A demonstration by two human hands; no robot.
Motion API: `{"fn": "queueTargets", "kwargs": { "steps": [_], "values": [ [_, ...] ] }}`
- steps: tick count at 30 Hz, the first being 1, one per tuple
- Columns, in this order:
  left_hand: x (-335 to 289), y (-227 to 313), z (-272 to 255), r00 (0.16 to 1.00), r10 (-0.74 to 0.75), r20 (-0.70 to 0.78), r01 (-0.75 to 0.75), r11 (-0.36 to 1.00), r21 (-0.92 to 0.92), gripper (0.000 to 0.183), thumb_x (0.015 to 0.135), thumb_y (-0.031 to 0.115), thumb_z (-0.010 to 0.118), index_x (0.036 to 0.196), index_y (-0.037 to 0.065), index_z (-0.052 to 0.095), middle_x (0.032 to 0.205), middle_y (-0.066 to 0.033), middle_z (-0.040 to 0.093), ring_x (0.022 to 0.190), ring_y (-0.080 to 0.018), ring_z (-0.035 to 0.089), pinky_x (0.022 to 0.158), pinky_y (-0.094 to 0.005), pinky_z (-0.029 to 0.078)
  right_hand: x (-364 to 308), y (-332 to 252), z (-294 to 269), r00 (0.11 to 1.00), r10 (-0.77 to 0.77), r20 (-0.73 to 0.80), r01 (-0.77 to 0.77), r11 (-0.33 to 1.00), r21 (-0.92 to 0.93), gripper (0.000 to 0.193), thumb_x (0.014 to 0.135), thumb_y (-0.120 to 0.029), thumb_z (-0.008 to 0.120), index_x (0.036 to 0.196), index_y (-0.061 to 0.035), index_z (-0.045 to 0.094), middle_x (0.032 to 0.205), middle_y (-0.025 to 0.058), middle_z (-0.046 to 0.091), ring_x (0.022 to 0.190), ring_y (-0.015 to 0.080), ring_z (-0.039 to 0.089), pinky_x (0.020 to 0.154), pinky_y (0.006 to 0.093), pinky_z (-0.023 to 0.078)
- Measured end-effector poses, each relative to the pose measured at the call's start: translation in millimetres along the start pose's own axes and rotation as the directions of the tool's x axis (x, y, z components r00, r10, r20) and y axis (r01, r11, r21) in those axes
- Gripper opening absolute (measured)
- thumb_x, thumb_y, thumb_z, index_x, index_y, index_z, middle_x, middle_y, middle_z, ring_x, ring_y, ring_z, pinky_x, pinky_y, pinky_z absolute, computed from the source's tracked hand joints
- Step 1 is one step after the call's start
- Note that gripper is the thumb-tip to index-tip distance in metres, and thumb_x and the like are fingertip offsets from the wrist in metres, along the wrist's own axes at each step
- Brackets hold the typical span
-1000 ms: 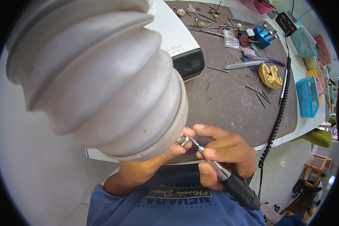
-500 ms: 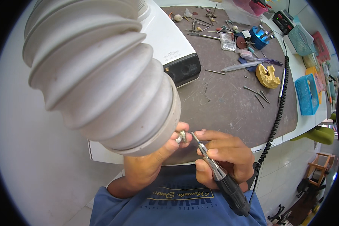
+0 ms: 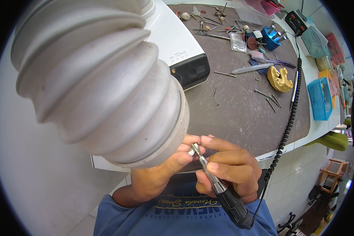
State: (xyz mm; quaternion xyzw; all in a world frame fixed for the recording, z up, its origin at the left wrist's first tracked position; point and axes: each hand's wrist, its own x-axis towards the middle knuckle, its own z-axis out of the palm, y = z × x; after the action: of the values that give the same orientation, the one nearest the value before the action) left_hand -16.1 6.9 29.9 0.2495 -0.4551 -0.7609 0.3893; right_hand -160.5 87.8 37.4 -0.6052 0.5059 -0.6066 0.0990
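Note:
Between its thumb and fingertips, my left hand pinches a small silvery dental casting, close beside the hose mouth. My right hand grips a rotary handpiece with a silver nose and black body, held at a slant. The thin bur in its nose meets the dental casting, as far as I can see. My right index fingertip rests against the left fingers. Part of my left hand is hidden by the ribbed pale suction hose above it.
A white machine feeds the hose. On the brown mat lie a yellow dental model, loose burs, a toothbrush and a blue bur holder. A coiled black cord and blue basket are at right.
My right hand has moved left with the handpiece, bringing the bur from a small gap away up to the dental casting. My left hand has shifted slightly right and down.

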Motion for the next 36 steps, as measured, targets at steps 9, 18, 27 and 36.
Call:
{"fn": "queueTargets", "kwargs": {
  "steps": [9, 18, 27, 36],
  "values": [
    [-0.1, -0.2, 1.9, 1.000, 0.011, -0.013, -0.011, 1.000, -0.007, 0.016, 0.090, 0.010, 0.072, 0.089, 0.002, 0.058, 0.100, -0.0180, 0.066, 0.086, -0.0231, 0.072, 0.082, -0.0356, 0.062, -0.4, 0.2, 0.2, 1.000, 0.002, -0.009, -0.002, 1.000, 0.011, 0.029, 0.079, -0.004, 0.082, 0.099, 0.0009, 0.062, 0.086, 0.0154, 0.069, 0.097, 0.0366, 0.073, 0.083, 0.0440, 0.063],
    [-0.4, -1.0, 1.6, 1.000, 0.013, -0.019, -0.014, 1.000, -0.010, 0.015, 0.091, 0.009, 0.070, 0.089, 0.002, 0.057, 0.101, -0.0186, 0.065, 0.087, -0.0229, 0.073, 0.082, -0.0357, 0.062, -0.8, -2.5, -1.1, 1.000, 0.025, 0.010, -0.026, 1.000, 0.015, 0.028, 0.080, -0.004, 0.082, 0.099, 0.0010, 0.062, 0.087, 0.0156, 0.070, 0.098, 0.0371, 0.072, 0.083, 0.0443, 0.063],
    [-0.4, -1.6, 3.8, 0.999, 0.035, -0.012, -0.035, 0.999, -0.015, 0.016, 0.092, 0.011, 0.070, 0.089, 0.003, 0.056, 0.100, -0.0180, 0.065, 0.087, -0.0217, 0.072, 0.081, -0.0344, 0.062, -2.0, 0.5, -1.0, 1.000, 0.001, 0.003, -0.001, 1.000, 0.024, 0.027, 0.080, -0.004, 0.081, 0.098, 0.0015, 0.062, 0.086, 0.0157, 0.069, 0.096, 0.0372, 0.073, 0.082, 0.0439, 0.063],
    [0.2, -2.7, 3.3, 0.998, 0.055, -0.015, -0.055, 0.998, -0.011, 0.018, 0.092, 0.012, 0.070, 0.088, 0.003, 0.055, 0.101, -0.0181, 0.065, 0.086, -0.0215, 0.072, 0.080, -0.0338, 0.062, -1.8, -1.3, 0.5, 0.999, 0.017, -0.028, -0.017, 1.000, 0.004, 0.026, 0.080, -0.005, 0.081, 0.096, 0.0017, 0.062, 0.084, 0.0158, 0.069, 0.095, 0.0369, 0.073, 0.081, 0.0432, 0.064]
  ]
}}
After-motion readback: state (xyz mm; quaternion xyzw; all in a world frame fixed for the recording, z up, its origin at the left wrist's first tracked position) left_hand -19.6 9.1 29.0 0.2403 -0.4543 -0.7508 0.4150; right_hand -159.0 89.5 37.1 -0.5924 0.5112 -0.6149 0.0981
